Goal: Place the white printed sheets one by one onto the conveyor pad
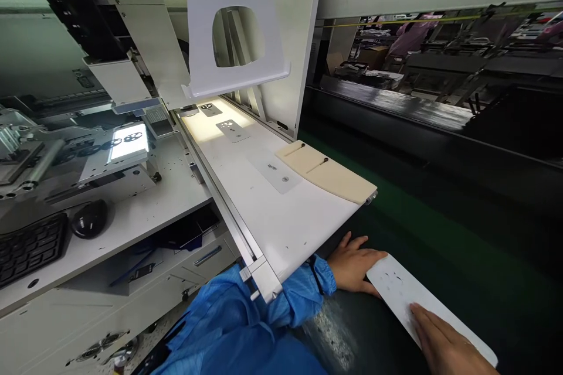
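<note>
A long white plate with rounded corners, bearing a few small dark marks, lies on the dark surface at lower right. My left hand is at its far left end, fingers spread, with the forefinger and thumb touching that end. Along the plate's near side lies my right hand, its fingers straight and together on the white face; its thumb is hidden. Left of my hands, a white conveyor belt carries a thin translucent sheet with dark printed marks and a small grey card.
A cream board with two screws sits over the belt's right side. A white guard with a window hangs above the belt. Left are a black mouse, a keyboard and a lit screen. People in pink stand far back.
</note>
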